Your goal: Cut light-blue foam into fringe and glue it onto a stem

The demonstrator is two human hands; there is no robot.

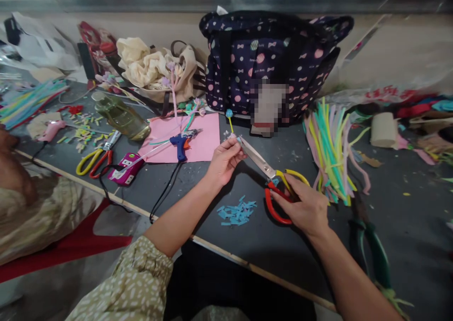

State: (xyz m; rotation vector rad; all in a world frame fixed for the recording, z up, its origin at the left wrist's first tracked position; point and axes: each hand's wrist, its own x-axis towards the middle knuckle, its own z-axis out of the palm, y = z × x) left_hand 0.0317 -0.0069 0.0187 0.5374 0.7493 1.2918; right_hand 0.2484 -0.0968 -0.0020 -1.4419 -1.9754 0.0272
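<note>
Scissors point(274, 179) with one red and one yellow handle loop are lying slanted above the dark table point(219, 189), blades pointing up and left toward the left hand point(224, 160). The right hand point(304, 207) is gripping them by the handles, its fingers threaded through and curled around the loops, so that hand is closed on the tool. The blade tips are meeting a small pale piece point(231, 136) that the left hand is pinching between thumb and fingertips; what exactly that piece is cannot be told, though a thin yellow stem with a blue bead-like tip point(229, 115) is rising just above the fingers. Below the two hands, a little heap of blue cuttings point(237, 213) is lying on the tabletop. To the left, a blue glue gun point(181, 144) is resting on a pink sheet point(201, 139), its black cord trailing toward the table's near edge. Farther left, a second pair of scissors point(96, 159) is lying beside a magenta box point(126, 170). To the right of the working hand, a bundle of pastel pipe cleaners point(331, 151) is fanning across the surface, and green-handled pliers point(370, 240) are lying near the right forearm. Behind everything, a dark polka-dot bag point(240, 52) is standing against the wall, beside a beige bag point(159, 71).
</note>
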